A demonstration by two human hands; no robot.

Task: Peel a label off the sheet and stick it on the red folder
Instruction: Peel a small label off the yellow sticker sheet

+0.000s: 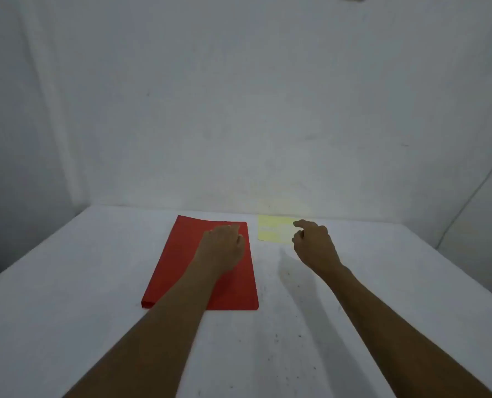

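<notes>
A red folder [181, 262] lies flat on the white table, slightly left of centre. My left hand [223, 248] rests palm down on its upper right part, fingers together, holding nothing. A pale yellow label sheet [273, 229] lies at the back of the table, just right of the folder. My right hand [313, 242] hovers over the sheet's right end, with forefinger and thumb curled apart and nothing between them. The sheet's right edge is hidden behind this hand.
The white table [95, 282] has a few dark specks in front of the folder. A white wall [239, 110] rises directly behind the table's back edge. A thin cable [468, 193] runs down the wall at the right.
</notes>
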